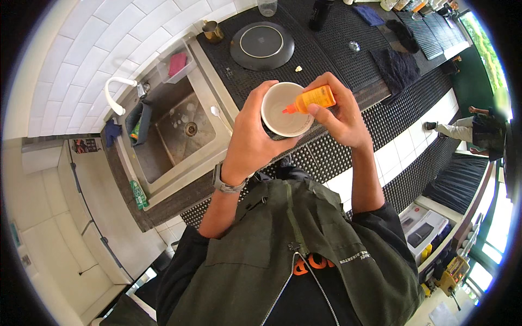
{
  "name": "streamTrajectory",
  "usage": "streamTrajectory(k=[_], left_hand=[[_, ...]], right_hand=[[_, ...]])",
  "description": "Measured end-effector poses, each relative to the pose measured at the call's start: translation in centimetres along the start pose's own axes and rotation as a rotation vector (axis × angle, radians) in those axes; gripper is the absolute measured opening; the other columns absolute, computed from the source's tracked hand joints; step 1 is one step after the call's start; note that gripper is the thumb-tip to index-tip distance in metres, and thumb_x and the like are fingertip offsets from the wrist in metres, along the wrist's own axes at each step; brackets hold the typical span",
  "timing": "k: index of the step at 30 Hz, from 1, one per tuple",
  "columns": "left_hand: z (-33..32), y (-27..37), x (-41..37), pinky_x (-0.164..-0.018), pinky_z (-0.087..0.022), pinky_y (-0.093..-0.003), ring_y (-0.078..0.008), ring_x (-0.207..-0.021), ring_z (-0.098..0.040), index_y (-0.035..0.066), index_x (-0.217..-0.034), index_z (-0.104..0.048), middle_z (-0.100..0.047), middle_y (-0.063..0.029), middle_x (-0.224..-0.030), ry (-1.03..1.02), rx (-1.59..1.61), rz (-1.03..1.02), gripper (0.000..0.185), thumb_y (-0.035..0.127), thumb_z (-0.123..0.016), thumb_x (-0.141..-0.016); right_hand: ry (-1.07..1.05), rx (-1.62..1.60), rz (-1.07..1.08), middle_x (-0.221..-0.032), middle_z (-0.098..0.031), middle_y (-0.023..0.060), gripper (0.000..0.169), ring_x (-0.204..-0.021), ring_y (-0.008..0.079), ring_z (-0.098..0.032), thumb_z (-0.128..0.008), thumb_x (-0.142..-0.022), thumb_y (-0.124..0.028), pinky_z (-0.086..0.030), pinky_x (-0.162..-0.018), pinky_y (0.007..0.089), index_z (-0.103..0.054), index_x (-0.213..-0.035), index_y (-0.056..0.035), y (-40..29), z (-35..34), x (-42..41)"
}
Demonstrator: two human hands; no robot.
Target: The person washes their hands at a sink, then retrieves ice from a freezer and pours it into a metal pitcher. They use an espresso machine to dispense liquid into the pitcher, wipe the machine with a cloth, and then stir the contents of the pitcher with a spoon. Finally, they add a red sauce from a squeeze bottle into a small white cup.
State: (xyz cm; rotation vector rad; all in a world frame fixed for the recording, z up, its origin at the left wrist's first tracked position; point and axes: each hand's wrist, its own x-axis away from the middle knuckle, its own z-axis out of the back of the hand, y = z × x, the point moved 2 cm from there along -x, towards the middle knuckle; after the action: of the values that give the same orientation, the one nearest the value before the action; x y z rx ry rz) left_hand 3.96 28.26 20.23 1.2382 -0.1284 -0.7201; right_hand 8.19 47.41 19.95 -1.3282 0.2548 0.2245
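Note:
My left hand, with a watch on its wrist, is closed around a white cup, its open top facing me. In my right hand is a small orange squeeze bottle, tilted so that its red nozzle points down into the mouth of the cup. The cup's inside looks pale; whether any liquid leaves the nozzle cannot be told. Behind the cup, a dark oval plate lies upside down on a black rubber mat, with a small pale scrap near it.
At the left is a steel sink with a white faucet, a spoon on its rim and a plastic bin behind. A metal pitcher, a black bottle and dark cloths are on the counter. Another person stands far right.

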Motion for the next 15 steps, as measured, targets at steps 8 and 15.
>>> streamTrajectory(k=[8, 15], left_hand=[[-0.2, 0.2, 0.2, -0.096, -0.049, -0.0354, -0.0225, -0.114, -0.060, 0.003, -0.137, -0.042, -0.059, -0.0134, -0.124, 0.028, -0.015, -0.041, 0.087, 0.008, -0.088, -0.064], [0.2, 0.7, 0.5, -0.095, -0.049, -0.0364, -0.0246, -0.113, -0.060, 0.003, -0.136, -0.041, -0.057, -0.0142, -0.124, 0.039, 0.020, -0.009, 0.087, 0.007, -0.088, -0.063]], right_hand=[[-0.028, 0.125, 0.040, -0.075, -0.061, 0.0102, 0.027, -0.068, 0.0181, -0.062, -0.063, -0.086, -0.022, -0.047, -0.062, 0.0305, -0.052, -0.096, -0.0001, -1.6, -0.1, -0.4], [-0.062, 0.130, 0.061, -0.074, -0.062, 0.0106, 0.025, -0.068, 0.0182, -0.063, -0.063, -0.086, -0.020, -0.048, -0.062, 0.0304, -0.051, -0.097, 0.0002, -1.9, -0.4, -0.8]])
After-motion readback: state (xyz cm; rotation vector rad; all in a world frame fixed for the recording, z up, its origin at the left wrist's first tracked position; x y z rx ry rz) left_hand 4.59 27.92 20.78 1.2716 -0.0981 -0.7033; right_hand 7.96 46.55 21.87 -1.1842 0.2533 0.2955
